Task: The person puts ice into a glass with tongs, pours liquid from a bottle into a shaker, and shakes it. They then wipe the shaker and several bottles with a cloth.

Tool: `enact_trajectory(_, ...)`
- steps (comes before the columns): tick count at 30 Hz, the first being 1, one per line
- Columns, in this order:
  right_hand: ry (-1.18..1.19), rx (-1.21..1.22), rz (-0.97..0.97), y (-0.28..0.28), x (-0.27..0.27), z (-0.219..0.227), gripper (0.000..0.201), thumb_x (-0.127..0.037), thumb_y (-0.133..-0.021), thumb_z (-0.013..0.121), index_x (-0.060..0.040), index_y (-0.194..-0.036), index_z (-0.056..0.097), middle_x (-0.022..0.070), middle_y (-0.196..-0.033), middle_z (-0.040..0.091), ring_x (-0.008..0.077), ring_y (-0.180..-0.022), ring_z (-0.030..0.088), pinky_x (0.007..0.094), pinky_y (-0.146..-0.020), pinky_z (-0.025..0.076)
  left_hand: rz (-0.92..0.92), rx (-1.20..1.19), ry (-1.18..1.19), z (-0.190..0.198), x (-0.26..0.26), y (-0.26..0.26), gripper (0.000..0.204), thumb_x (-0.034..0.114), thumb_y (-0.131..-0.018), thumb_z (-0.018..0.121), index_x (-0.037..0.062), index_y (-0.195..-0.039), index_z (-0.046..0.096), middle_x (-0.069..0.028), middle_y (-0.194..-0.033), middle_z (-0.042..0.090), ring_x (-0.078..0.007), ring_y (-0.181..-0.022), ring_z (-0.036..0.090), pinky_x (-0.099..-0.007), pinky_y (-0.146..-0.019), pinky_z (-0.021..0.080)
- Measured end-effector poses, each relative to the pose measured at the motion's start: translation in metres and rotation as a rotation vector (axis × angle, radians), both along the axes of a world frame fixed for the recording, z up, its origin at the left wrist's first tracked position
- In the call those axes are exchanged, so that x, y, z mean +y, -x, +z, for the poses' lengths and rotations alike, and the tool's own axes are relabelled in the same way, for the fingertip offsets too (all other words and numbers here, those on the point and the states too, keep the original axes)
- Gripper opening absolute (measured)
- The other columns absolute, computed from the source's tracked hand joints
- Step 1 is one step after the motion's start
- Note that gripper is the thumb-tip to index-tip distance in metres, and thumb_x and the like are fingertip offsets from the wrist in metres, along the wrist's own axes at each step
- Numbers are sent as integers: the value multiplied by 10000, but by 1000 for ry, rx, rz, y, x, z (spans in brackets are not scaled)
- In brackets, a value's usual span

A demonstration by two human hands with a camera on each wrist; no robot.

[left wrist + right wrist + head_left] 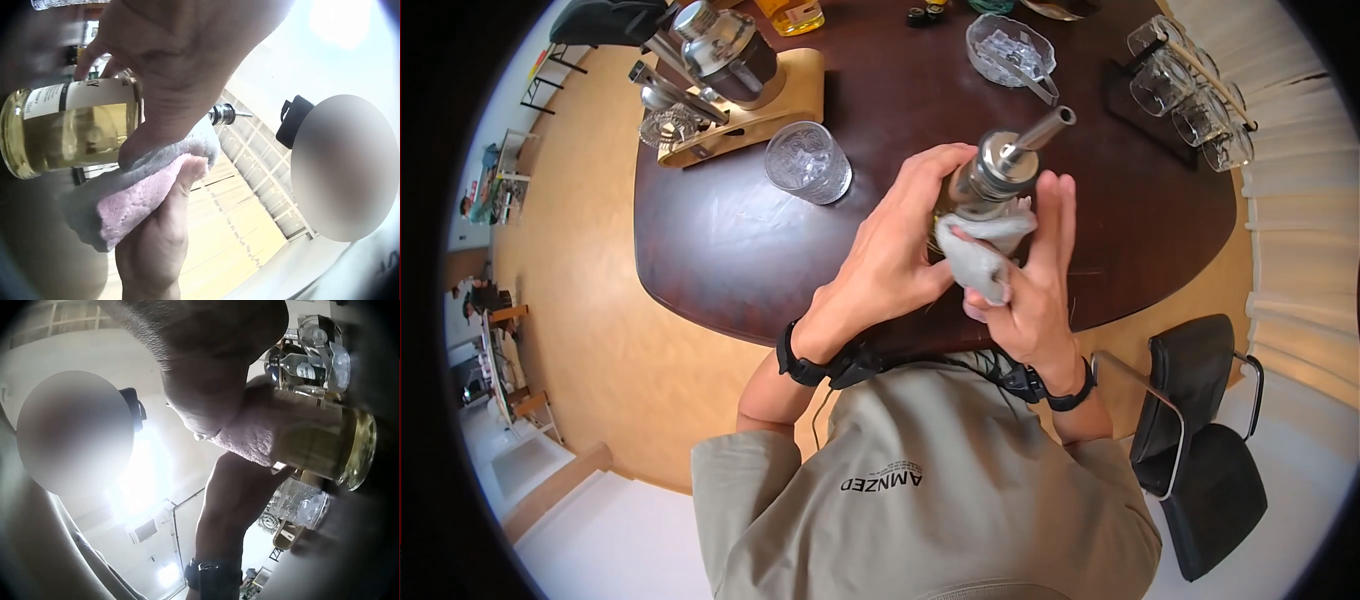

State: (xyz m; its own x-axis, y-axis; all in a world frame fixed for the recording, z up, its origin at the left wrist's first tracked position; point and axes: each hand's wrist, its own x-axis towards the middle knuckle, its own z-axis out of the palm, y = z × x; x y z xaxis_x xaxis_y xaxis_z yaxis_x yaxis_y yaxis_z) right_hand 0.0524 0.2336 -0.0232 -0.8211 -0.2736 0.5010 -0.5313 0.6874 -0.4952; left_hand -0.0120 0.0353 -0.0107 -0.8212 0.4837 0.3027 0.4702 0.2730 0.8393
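Observation:
A glass bottle [81,140] of pale yellow liquid stands close over the table in front of the body, a metal pour spout [1040,130] in its neck. My left hand [885,245] grips the bottle around its upper part from the left. On the other side my right hand [1035,305] holds a folded grey and pink cloth [980,260] against the bottle, its thumb over the fabric and its fingers extended along the far side. In the left wrist view the bottle's label faces away from the cloth. A cut-glass tumbler [808,165] containing ice stands left of the hands.
At the back left, a wooden stand [800,95] holds a metal shaker [730,60] and bar tools. An ice bowl [1005,50] with tongs [1040,85] lies beyond the bottle. Several glasses hang on a rack [1210,85] at right. A black chair [1200,440] stands by the table's right side.

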Motion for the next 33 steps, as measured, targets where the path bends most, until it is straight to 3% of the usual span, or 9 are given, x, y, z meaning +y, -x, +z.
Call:
enact_trajectory(7,261,-128,-101,-12,8,-16,556,-425,-1072,540,-7,-1419,656,355,-1704,158,561,-1561,172,591,-1260,194,23,5,-19,6,0,-3,894,34,-725,883,68,-1498,436,-176,-1497,490,-405,-1358,530,-443,-1096,495)
enact_trajectory(9,143,-122,-49,-9,5,-15,875,-523,-1089,487,156,-1589,253,271,-1743,79,380,-1576,247,459,-1246,284,6,0,-15,5,0,-3,889,33,-730,877,65,-1499,431,-178,-1497,487,-406,-1358,529,-444,-1093,496)
enact_trajectory(10,279,-166,-41,-8,2,-14,810,-467,-1104,477,143,-1593,264,274,-1740,103,380,-1572,255,451,-1246,279,8,-1,5,5,0,-2,889,32,-733,871,60,-1501,425,-181,-1497,485,-404,-1360,528,-443,-1091,496)
enact_trajectory(12,399,-147,-78,5,-5,0,540,-324,-1084,518,102,-1410,581,367,-1667,242,530,-1528,288,540,-1244,250,-3,0,31,5,0,-2,889,30,-736,865,55,-1504,418,-184,-1498,483,-402,-1362,526,-441,-1089,496)
enact_trajectory(18,655,-414,-41,29,-1,7,441,-248,-1117,476,134,-1299,600,370,-1536,456,503,-1412,475,459,-1196,346,5,8,-20,-1,4,-2,891,26,-745,856,46,-1516,410,-195,-1501,478,-390,-1386,510,-435,-1128,462)
enact_trajectory(23,864,-553,-88,28,-1,-2,441,-302,-1143,437,76,-1121,663,224,-1216,652,388,-1070,651,412,-956,486,28,-121,-19,-3,6,-4,871,47,-728,888,21,-1473,439,-186,-1410,508,-378,-1331,531,-443,-1118,451)
enact_trajectory(26,803,-533,-117,28,6,-7,449,-304,-1141,445,85,-1099,664,252,-1301,634,419,-1118,646,423,-986,481,22,-49,24,-7,6,-3,853,67,-739,899,20,-1461,446,-167,-1380,519,-351,-1309,543,-454,-1112,452)
enact_trajectory(31,683,-447,-121,26,14,-24,450,-303,-1125,464,87,-1113,689,326,-1455,542,473,-1298,562,458,-1112,423,-48,-103,24,3,0,-3,1113,189,-760,948,-16,-1635,289,-197,-1651,389,-308,-1498,434,-438,-1219,352)
enact_trajectory(33,630,-400,-138,24,19,-31,448,-301,-1118,472,84,-1117,701,354,-1495,503,487,-1360,520,470,-1157,394,-46,-142,24,11,-2,-3,1097,217,-774,940,-20,-1632,299,-196,-1625,427,-305,-1481,451,-439,-1214,355)
